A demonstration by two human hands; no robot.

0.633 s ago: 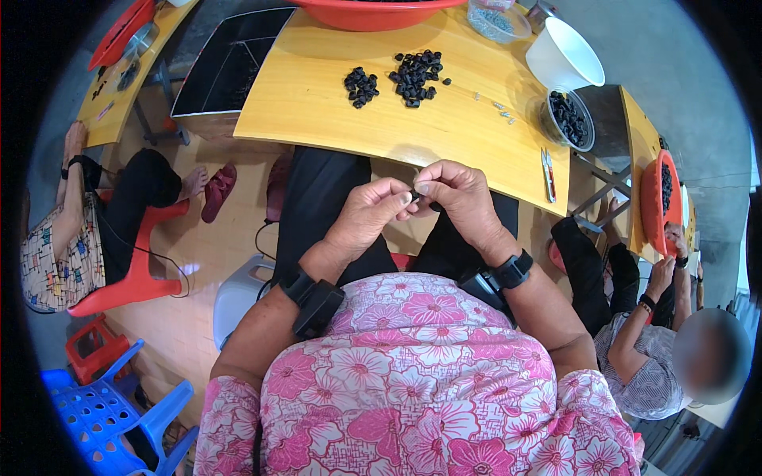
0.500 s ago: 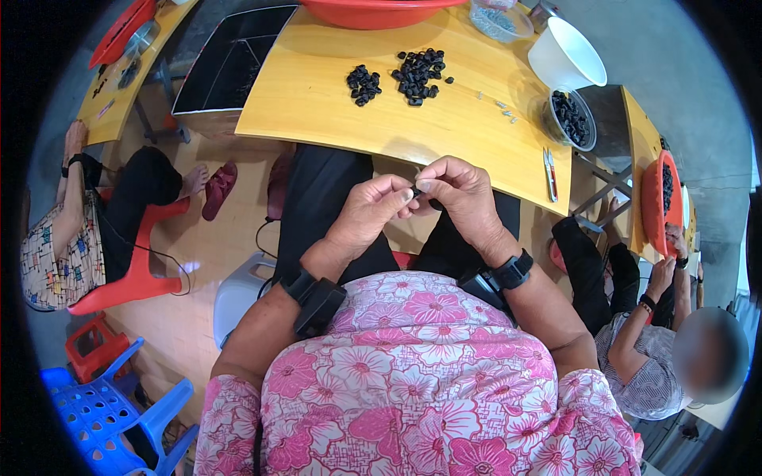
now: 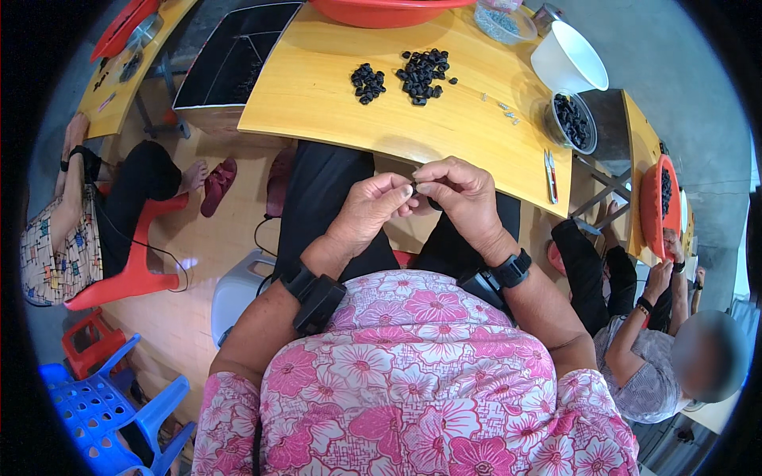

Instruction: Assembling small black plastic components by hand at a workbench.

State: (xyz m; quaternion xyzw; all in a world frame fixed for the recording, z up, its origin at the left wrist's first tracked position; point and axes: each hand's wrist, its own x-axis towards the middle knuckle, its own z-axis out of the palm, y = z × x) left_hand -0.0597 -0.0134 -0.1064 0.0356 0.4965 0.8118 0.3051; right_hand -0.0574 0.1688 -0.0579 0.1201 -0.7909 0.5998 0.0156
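The left hand (image 3: 367, 208) and the right hand (image 3: 463, 194) stood close together at the near edge of the yellow table (image 3: 317, 119), thumbs and fingers pinched narrow around a small black piece (image 3: 414, 189), largely hidden between their fingertips. A smaller pile (image 3: 367, 83) and, to its right, a larger pile (image 3: 423, 75) of black parts lay farther off. Small snips (image 3: 551, 176) rested near the right edge, nearer than a clear tub (image 3: 590, 148) of black pieces

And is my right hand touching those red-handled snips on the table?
Apart. The head view shows yellow tabletop between your right hand and the red-handled snips.
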